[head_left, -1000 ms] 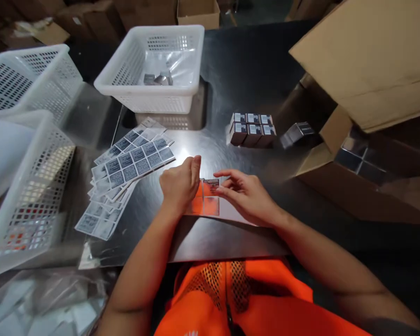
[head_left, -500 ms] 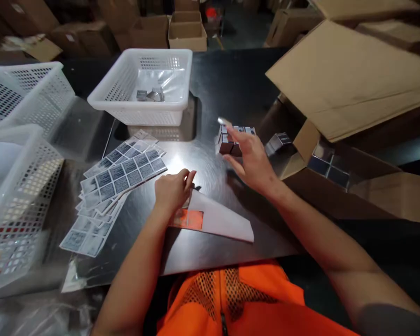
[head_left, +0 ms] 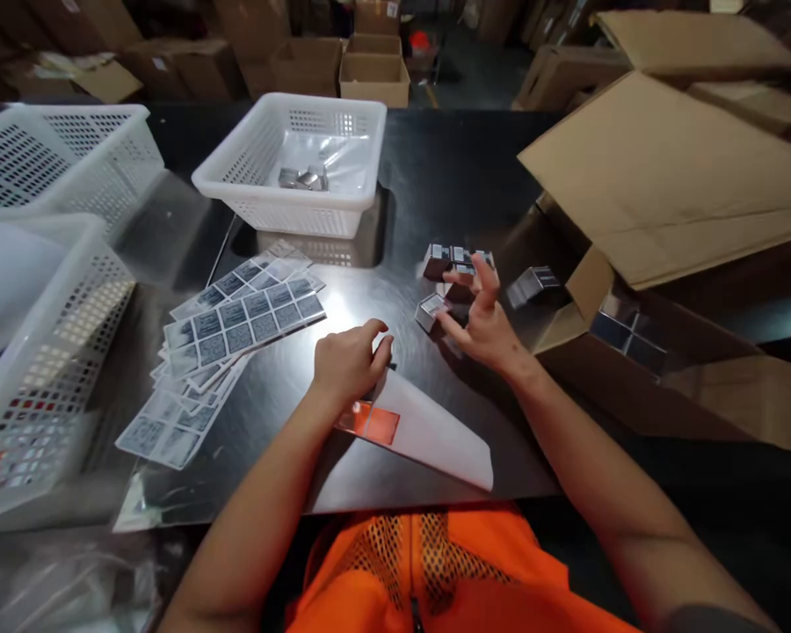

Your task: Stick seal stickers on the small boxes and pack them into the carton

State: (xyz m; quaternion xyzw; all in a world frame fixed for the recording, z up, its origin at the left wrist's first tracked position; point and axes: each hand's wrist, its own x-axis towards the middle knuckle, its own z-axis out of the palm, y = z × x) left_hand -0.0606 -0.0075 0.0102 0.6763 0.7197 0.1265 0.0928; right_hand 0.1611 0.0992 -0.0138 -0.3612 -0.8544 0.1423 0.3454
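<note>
small box [head_left: 430, 309] at the right hand's [head_left: 491, 334] 10 o'clock; step judged to be drawing one box out of its group.

right fingers about half open and spread, thumb tip at the box, which sits askew on the surface [head_left: 264, 422]; gripped or merely touched, cannot tell. other boxes [head_left: 439, 259] near, at 11 o'clock from that hand. left fingers curled, thumb and forefinger close together, over one end of a pale sheet [head_left: 439, 426] running out toward 4 o'clock; anything pinched there is hidden. printed sheets [head_left: 243, 325] fanned at the left hand's [head_left: 346, 365] 10 o'clock. next move, my reading: calls for a clean pinch on the box's sides, neighbours undisturbed, left hand steady.
</note>
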